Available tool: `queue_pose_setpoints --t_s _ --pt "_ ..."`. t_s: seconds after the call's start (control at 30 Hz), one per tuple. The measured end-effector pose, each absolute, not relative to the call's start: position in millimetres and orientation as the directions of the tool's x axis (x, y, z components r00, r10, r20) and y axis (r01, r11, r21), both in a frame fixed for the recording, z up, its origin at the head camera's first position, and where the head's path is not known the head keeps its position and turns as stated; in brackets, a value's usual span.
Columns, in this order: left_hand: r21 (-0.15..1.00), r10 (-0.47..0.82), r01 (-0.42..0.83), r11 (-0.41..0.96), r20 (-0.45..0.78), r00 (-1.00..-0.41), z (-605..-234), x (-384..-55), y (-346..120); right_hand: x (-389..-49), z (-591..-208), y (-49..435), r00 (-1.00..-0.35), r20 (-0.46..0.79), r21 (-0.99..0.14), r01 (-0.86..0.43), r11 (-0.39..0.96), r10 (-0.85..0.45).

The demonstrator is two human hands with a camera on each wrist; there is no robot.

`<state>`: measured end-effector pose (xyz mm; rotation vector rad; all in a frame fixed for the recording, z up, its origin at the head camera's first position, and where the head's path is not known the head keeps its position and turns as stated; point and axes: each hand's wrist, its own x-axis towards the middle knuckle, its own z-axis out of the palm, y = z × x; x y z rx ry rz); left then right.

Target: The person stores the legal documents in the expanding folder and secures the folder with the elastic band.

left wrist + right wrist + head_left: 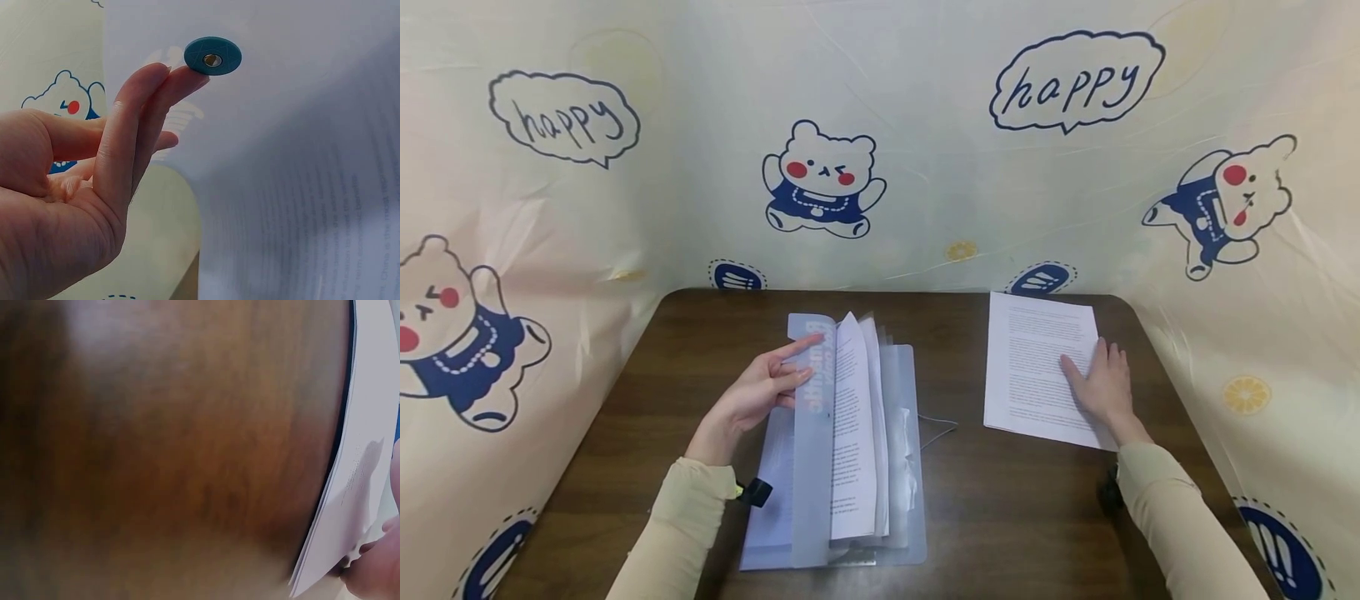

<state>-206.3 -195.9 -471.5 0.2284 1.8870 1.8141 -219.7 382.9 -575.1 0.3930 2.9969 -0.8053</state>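
Observation:
A pale blue translucent folder (913,454) lies on the table with its cover flap (808,517) partly lifted and printed sheets (853,450) standing inside. My left hand (752,400) touches the flap near its upper part, fingers extended. In the left wrist view, a teal round button (228,57) sits on the flap by the fingertips (187,81). On the right lies a stack of printed paper (1030,375). My right hand (1105,392) rests at its right edge, thumb spread over the top sheet. In the right wrist view, that hand shows only partly beside the paper (350,506).
A thin string (942,425) extends from the folder's right edge onto the brown wooden table (955,517). A printed curtain (925,208) with bears and "happy" bubbles hangs behind and along the sides.

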Motion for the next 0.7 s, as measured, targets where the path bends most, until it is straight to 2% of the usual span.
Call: queue_pose_setpoints --t_s 0.3,0.5,0.7 --pt "0.972 0.460 -0.214 0.093 -0.233 -0.857 -472.4 -205.9 -196.4 -227.8 -578.3 386.1 -0.973 -0.103 -0.424 0.229 0.876 0.205" --pt "0.972 0.463 -0.219 0.087 -0.234 -0.855 -473.6 -205.7 -197.5 -232.0 -568.5 384.4 -0.945 -0.098 -0.406 0.323 0.855 0.311" --pt "0.972 0.466 -0.219 0.085 -0.233 -0.854 -470.7 -204.6 -198.1 -231.5 -559.3 383.3 -0.908 -0.153 -0.401 0.418 0.815 0.390"
